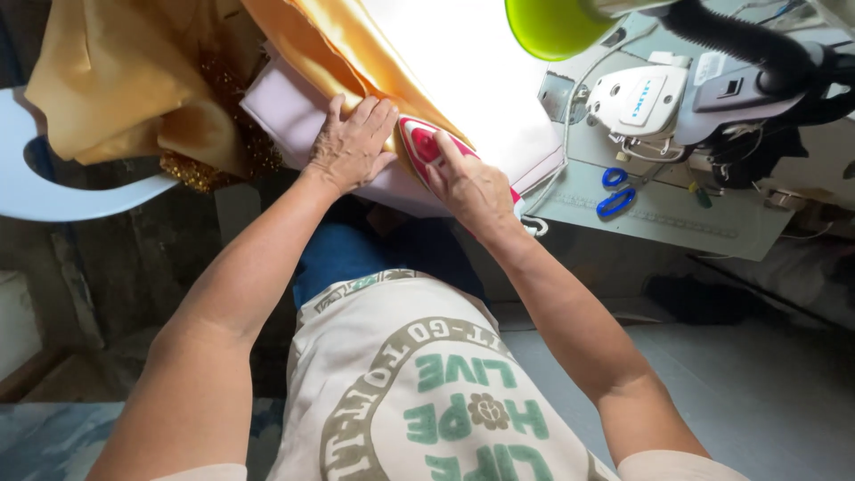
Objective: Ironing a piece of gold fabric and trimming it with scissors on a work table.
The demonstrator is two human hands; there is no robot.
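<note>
Head view: the left hand (352,142) lies flat, fingers spread and open, pressing down on golden satin fabric (356,53) where it crosses the near edge of a padded, pale lilac pressing board (285,111). Just beside it, the right hand (472,183) is closed around the handle of a red and white clothes iron (420,142), whose pointed tip faces the left hand and rests on the fabric's edge. The two hands are near each other, almost touching.

More of the golden cloth is heaped at the board's far left corner, over a strip of gold sequinned trim (209,165) that hangs beyond the board's left edge. A pale blue plastic chair (80,200) stands left of the board.

To the right, a white industrial sewing machine (641,98) sits on a grey-green table (712,227); a small rectangular label with blue lettering is on the machine's head, and a white sticker sits on the dark part behind it. Blue-handled scissors (614,191) lie on the table's near side, in front of the machine. A lime green lamp shade (552,27) hangs over the board's far right corner, lighting it brightly.
</note>
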